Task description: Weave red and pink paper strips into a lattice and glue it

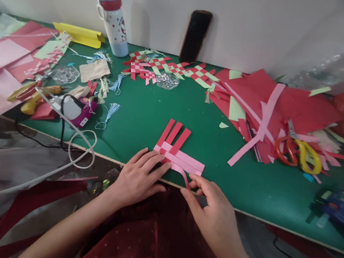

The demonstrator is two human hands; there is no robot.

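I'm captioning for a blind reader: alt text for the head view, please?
A left hand rests on woven red and pink paper strips while the right hand holds a curving pink strip at a green table's edge. Behind stand a bottle and a phone; scissors lie at right.

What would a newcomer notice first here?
Probably the red-and-pink paper weave near the front edge of the green table, the left hand resting on it and the right hand holding a pink strip. Next, the red paper heap at right and the white bottle standing back left.
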